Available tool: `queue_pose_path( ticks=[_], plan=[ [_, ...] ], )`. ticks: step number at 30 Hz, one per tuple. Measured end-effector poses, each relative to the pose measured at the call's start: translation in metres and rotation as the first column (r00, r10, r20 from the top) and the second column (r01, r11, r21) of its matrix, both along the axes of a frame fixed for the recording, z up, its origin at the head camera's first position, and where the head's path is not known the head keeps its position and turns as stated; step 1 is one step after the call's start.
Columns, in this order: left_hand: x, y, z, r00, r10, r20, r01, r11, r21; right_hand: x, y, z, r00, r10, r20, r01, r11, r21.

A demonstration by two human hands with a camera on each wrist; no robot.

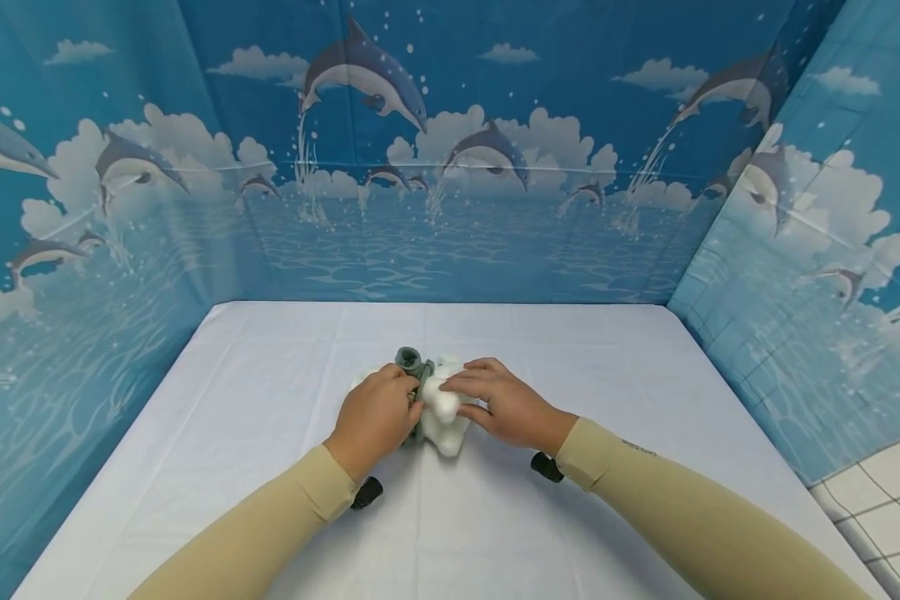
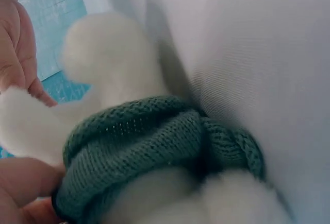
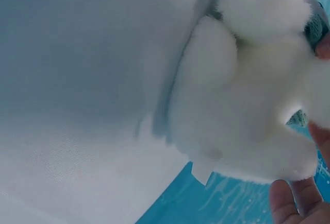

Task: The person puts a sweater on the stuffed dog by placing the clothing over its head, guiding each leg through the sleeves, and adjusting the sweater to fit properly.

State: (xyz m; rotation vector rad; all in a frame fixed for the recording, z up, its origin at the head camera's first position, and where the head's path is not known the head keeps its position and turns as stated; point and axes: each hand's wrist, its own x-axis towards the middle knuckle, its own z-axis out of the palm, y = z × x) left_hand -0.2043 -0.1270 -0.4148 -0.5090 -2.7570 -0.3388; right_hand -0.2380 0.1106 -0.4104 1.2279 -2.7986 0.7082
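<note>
A white plush toy lies on the white cloth between both hands, with a green knitted sweater around part of its body. My left hand pinches the sweater's edge between thumb and fingers. One tube-like end of the knit, its opening showing, sticks out beyond that hand. On the toy's right side, my right hand holds a stubby white limb, thumb and fingers on either side of it. The right wrist view shows the fluffy body close up, with a small white tag at its lower edge.
A white cloth covers the table. Blue dolphin-print curtains hang at its back and sides. Small black devices show below the left wrist and the right wrist. Pale floor tiles appear beyond the right edge.
</note>
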Motion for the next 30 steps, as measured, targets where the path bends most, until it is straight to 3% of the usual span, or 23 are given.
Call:
queue_pose_path(
  ticks=[7, 13, 19, 25, 30],
  plan=[
    [-0.003, 0.001, -0.003, 0.999, 0.031, 0.029, -0.034, 0.994, 0.106, 0.0, -0.003, 0.0, 0.999, 0.033, -0.038, -0.033, 0.999, -0.005],
    [0.0, 0.0, -0.005, 0.999, -0.004, 0.052, -0.01, 0.966, 0.257, -0.001, -0.005, 0.001, 0.998, 0.032, -0.057, -0.031, 1.0, 0.003],
    [0.004, 0.001, -0.008, 0.997, -0.069, -0.043, 0.079, 0.945, 0.318, -0.002, -0.009, 0.003, 1.0, -0.002, -0.024, 0.001, 1.0, -0.002],
    [0.007, 0.0, -0.01, 0.985, -0.105, -0.138, 0.143, 0.941, 0.307, -0.002, -0.013, 0.001, 0.999, -0.026, -0.034, 0.025, 1.0, -0.006],
    [0.008, 0.0, -0.011, 0.976, -0.126, -0.178, 0.176, 0.938, 0.297, -0.002, -0.014, 0.0, 0.998, -0.036, -0.053, 0.036, 0.999, -0.016]
  ],
)
